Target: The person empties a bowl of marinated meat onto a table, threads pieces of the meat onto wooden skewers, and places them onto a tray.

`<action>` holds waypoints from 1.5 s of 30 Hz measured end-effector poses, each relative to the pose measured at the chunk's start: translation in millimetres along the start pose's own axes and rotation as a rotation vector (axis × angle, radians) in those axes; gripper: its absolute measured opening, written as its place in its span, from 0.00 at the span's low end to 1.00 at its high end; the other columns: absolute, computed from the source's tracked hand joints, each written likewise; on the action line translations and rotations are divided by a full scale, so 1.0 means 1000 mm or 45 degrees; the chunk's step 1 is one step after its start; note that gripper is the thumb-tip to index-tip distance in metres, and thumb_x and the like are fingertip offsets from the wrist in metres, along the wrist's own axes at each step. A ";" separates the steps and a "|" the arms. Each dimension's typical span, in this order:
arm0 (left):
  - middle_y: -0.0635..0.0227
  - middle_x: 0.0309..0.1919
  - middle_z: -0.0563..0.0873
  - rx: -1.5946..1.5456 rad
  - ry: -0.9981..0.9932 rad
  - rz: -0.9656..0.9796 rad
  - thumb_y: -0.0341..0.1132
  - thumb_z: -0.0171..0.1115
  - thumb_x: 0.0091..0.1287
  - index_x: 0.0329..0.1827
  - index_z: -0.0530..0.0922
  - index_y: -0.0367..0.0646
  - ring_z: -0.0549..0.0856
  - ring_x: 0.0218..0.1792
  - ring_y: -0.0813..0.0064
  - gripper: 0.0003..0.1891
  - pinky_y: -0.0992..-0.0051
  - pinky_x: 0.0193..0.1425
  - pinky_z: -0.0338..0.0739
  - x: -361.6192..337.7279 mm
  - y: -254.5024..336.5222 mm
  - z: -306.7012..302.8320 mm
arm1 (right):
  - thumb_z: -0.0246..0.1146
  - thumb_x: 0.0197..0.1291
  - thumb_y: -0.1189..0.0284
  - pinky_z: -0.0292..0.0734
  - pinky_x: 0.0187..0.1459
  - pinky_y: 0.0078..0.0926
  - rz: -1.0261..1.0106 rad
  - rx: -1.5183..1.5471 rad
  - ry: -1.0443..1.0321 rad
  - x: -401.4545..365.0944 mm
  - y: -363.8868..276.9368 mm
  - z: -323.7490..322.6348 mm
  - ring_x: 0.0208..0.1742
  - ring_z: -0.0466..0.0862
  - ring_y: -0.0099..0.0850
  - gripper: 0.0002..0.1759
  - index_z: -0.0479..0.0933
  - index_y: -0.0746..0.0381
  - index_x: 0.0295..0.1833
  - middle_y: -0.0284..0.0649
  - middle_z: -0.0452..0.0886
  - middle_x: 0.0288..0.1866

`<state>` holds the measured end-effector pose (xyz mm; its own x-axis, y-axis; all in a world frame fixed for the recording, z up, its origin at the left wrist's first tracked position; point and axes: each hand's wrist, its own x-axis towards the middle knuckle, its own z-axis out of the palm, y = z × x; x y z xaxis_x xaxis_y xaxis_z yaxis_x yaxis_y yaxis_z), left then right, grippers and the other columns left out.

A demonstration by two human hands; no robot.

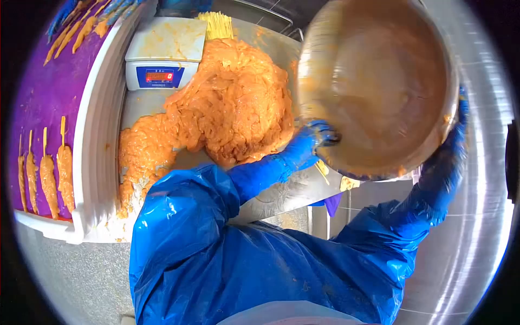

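Observation:
Both my hands are in blue gloves at a large round metal bowl (pixel 390 81), tilted so its smeared inside faces me. The fingers of my left hand (pixel 322 134) are curled over the bowl's lower left rim. Along the bowl's right side lies my right hand (pixel 460 119), its fingers partly hidden behind the rim and smeared with orange marinade. To the left of the bowl, a big heap of orange marinated meat (pixel 238 103) spreads over the metal table (pixel 281 197), with a lower part reaching towards the front left.
A scale (pixel 162 59) with a red display stands behind the heap, beside a bundle of yellow sticks (pixel 216 24). At the left, stacked white trays (pixel 97 124) carry a purple sheet (pixel 49 97) with skewered meat (pixel 65 168). Other blue-gloved hands (pixel 116 11) are at the top left.

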<state>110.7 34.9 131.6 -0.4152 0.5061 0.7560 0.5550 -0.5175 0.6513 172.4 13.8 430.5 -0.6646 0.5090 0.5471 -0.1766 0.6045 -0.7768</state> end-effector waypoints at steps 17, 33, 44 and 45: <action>0.55 0.66 0.73 0.745 0.056 -0.197 0.29 0.64 0.64 0.69 0.70 0.41 0.67 0.71 0.52 0.28 0.59 0.76 0.58 -0.072 0.059 -0.073 | 0.61 0.64 0.67 0.70 0.67 0.34 0.199 0.433 0.654 0.007 0.104 -0.237 0.63 0.77 0.34 0.23 0.76 0.68 0.61 0.42 0.79 0.61; 0.50 0.72 0.65 1.161 -0.147 -0.843 0.46 0.63 0.64 0.72 0.69 0.50 0.63 0.71 0.47 0.32 0.51 0.74 0.56 -0.233 0.056 -0.011 | 0.53 0.71 0.65 0.69 0.69 0.34 0.323 -0.414 0.570 0.071 0.313 -0.631 0.64 0.78 0.35 0.21 0.72 0.67 0.62 0.46 0.76 0.65; 0.66 0.79 0.56 1.394 -1.055 -0.009 0.55 0.59 0.65 0.74 0.64 0.77 0.49 0.79 0.51 0.32 0.30 0.74 0.35 -0.140 -0.081 0.006 | 0.53 0.72 0.64 0.68 0.70 0.35 0.175 -0.234 0.489 -0.009 0.271 -0.618 0.62 0.79 0.34 0.21 0.72 0.67 0.62 0.47 0.76 0.64; 0.68 0.79 0.57 1.493 -1.109 0.017 0.52 0.59 0.65 0.75 0.64 0.77 0.51 0.79 0.55 0.32 0.30 0.74 0.36 -0.130 -0.095 0.009 | 0.53 0.71 0.66 0.69 0.69 0.36 0.074 -0.239 0.625 -0.021 0.258 -0.576 0.62 0.79 0.35 0.20 0.72 0.67 0.61 0.47 0.77 0.64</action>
<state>118.6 24.2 -29.5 -0.0832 0.9751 0.2054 0.9889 0.1062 -0.1035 559.1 512.2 397.9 -0.2430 0.7449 0.6214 0.0133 0.6431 -0.7657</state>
